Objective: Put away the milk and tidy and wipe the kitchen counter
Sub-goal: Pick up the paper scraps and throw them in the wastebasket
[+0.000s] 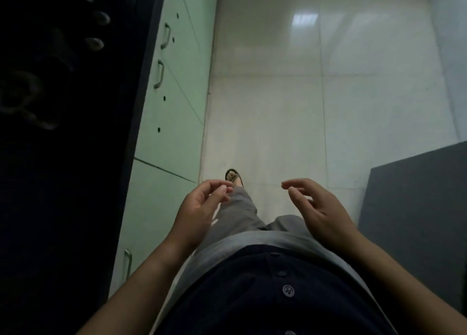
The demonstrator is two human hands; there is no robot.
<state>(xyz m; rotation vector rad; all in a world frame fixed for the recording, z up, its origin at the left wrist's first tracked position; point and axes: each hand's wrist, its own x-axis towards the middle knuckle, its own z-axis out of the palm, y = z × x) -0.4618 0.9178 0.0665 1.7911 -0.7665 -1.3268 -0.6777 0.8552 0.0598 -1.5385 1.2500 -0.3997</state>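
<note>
far out to the left of the left hand we see the dark, nearly black kitchen counter top (pixel 50 157), running up the edge of the view. a few dim rounded things (pixel 101 18) lie on its far part, too dark and blurred for us to name. between that counter and the left hand stand the pale green cabinet fronts (pixel 171 112), with curved metal bar handles (pixel 159 73) and small dark holes along them. the person's bare left hand (pixel 199 208) hangs in the air in front of the body, palm turned inward. its fingers are loosely curled with the thumb near the fingertips, and it has hold of nothing. just beyond its fingertips a foot in a dark strapped sandal (pixel 233 178) stands on the floor, at the end of a leg in grey trousers (pixel 240 213). below and between the two hands is a dark navy buttoned shirt (pixel 265 284). beyond both hands spreads the glossy white tiled floor (pixel 328 94), with a bright patch of reflected light far ahead. the bare right hand (pixel 321 208) is level with the left one and apart from it, palm facing it. its fingers are relaxed and lightly bent, touching nothing and holding nothing. to the right of the right hand, near its wrist, we see the corner of a flat matte grey surface (pixel 417 208) reaching to the edge of the view.
</note>
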